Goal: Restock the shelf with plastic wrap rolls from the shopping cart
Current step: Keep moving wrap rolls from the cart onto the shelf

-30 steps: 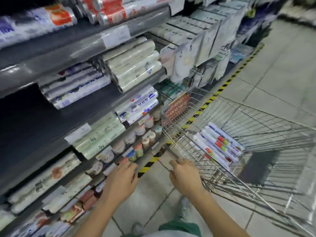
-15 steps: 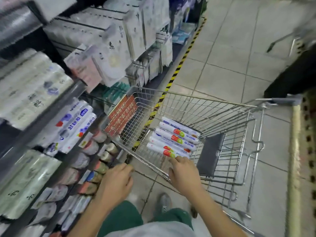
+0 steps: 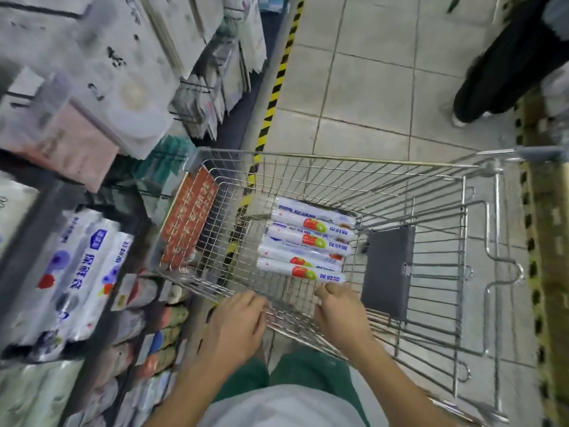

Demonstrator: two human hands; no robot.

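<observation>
The wire shopping cart [image 3: 369,163] stands in the aisle in front of me. Several white plastic wrap rolls [image 3: 308,241] with red and green labels lie side by side on its floor. My left hand [image 3: 234,328] holds the cart's near rim, fingers curled over the wire. To its right, my right hand [image 3: 338,312] grips the same rim, knuckles just below the nearest roll. I cannot tell whether they touch that roll. The shelf [image 3: 27,223] runs along the left and holds packed rolls [image 3: 80,272].
Hanging packs [image 3: 129,72] fill the upper left above the shelf. Yellow-black tape [image 3: 277,87] marks the floor along the shelf base. A person's dark trouser legs [image 3: 498,72] stand at the upper right. A grey seat flap [image 3: 388,272] and a red sign [image 3: 187,223] sit in the cart.
My view has swung from the shelf down and right onto the cart, so the rolls are now straight ahead. Both hands stay on the near rim.
</observation>
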